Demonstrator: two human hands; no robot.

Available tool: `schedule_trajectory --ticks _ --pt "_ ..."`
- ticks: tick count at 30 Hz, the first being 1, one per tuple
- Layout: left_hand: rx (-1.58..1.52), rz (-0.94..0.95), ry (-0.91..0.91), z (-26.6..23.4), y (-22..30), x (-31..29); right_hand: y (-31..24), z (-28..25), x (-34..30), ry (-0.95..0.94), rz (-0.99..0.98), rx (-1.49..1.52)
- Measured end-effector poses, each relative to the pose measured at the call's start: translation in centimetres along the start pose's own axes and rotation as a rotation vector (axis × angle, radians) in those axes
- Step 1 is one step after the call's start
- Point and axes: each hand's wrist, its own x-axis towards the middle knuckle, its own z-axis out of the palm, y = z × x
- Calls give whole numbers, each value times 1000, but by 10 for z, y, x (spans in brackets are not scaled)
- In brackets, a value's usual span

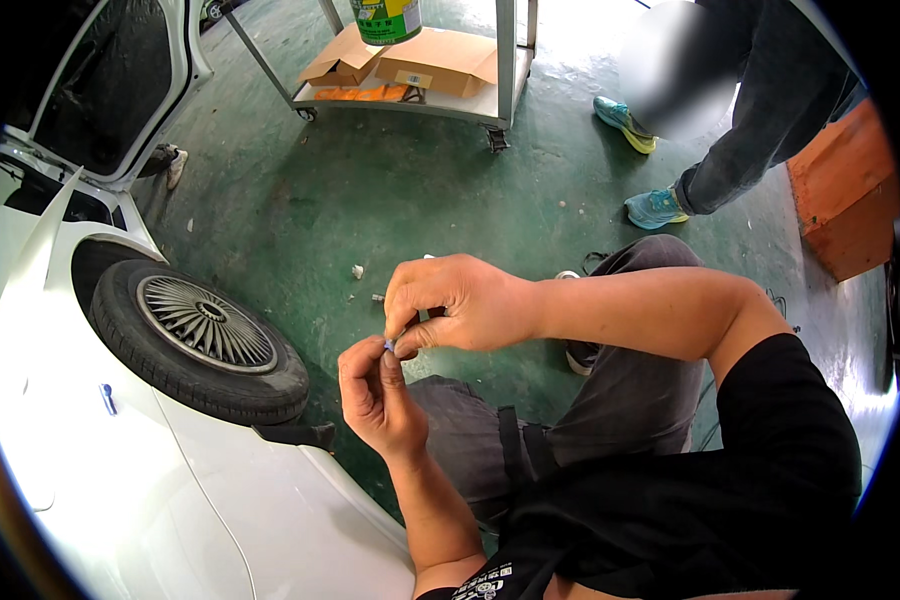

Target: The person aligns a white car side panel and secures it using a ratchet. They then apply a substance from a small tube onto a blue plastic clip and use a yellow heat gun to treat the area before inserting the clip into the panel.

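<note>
My left hand (378, 398) and my right hand (470, 300) meet in front of me, above my knees. Between their fingertips is a tiny bluish piece (390, 345), pinched from both sides; most of it is covered, and its kind cannot be made out. To the left, a small blue pull tab (108, 399) or similar piece is on the white car body panel (260, 500). The car wheel (207, 325), with a many-spoked rim and black tyre, sits beyond my left hand.
An open car door (115, 90) rises at the far left, with a shoe (176, 169) beside it. A wheeled cart (450, 104) holds cardboard boxes (435, 62) and a green can (386, 22). Another person's legs (760, 130) stand at far right, near an orange box (850, 200).
</note>
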Motion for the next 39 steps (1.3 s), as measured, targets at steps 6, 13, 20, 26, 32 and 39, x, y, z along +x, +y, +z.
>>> schedule_trajectory --ticks 6,13,20,26,32,39 --pt "-201 -89 -12 9 10 0 -7 -4 3 -89 209 155" --pt "-242 -152 33 12 1 -7 -5 -4 6 -170 270 52" --pt "-386 -249 124 19 5 -13 -4 10 7 -174 362 78" --pt "-512 -229 130 12 -7 -13 6 20 1 -110 36 -200" --pt "-352 106 32 -6 -10 4 -11 -9 5 -141 271 46" --pt "62 259 -73 -10 3 7 -14 -4 -2 -246 400 127"
